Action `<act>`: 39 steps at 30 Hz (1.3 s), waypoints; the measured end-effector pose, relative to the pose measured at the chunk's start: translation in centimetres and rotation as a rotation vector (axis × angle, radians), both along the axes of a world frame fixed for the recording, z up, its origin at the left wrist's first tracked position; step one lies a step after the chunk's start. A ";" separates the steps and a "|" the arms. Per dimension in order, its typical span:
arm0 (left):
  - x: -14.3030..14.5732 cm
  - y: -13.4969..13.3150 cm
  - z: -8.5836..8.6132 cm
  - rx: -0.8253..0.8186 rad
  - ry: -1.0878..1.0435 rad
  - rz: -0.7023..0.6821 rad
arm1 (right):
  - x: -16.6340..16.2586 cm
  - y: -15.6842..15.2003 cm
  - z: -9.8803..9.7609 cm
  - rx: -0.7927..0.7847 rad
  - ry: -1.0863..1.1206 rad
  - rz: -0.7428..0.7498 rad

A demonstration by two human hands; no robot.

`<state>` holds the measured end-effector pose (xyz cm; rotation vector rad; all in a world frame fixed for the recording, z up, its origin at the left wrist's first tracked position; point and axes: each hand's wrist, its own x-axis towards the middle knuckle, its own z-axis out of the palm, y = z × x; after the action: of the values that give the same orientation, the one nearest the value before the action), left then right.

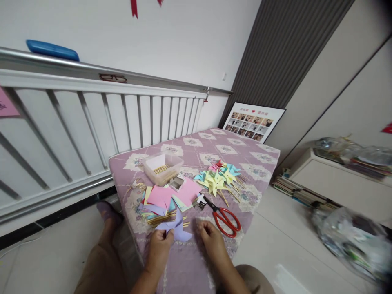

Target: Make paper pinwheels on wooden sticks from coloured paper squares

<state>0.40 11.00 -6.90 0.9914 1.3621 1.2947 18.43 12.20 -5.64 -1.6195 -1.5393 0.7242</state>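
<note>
My left hand [161, 247] pinches a pale purple paper pinwheel [176, 230] at the near edge of a table with a purple patterned cloth [232, 151]. My right hand [211, 241] rests curled on the cloth just right of the pinwheel, fingers closed, with whatever is in them too small to name. Red-handled scissors [225, 218] lie right of that hand. Coloured paper squares [170, 196] and wooden sticks [159, 220] lie just beyond my hands. A pile of finished pinwheels [219, 177] sits further back.
A clear plastic box [162, 165] with sticks stands at the table's left. A white railing [101, 118] runs along the left. A framed photo collage [252, 122] leans at the far end. Books [294, 192], a white cabinet [339, 183] and plastic bags [352, 241] are to the right.
</note>
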 end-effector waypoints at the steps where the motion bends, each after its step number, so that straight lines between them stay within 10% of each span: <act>1: 0.0 0.1 -0.2 0.002 0.006 0.000 | 0.7 0.9 0.4 0.011 -0.044 -0.007; 21: 0.2 0.5 -1.4 0.017 -0.033 -0.043 | 2.3 11.8 2.8 -0.312 -0.851 0.330; 39: 0.1 0.3 -0.8 -0.006 -0.012 -0.026 | 2.5 11.9 3.4 -0.245 -0.714 0.317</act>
<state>0.48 11.27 -7.75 0.9928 1.3397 1.2745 20.89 24.08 -2.21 -1.9642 -2.3282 0.5318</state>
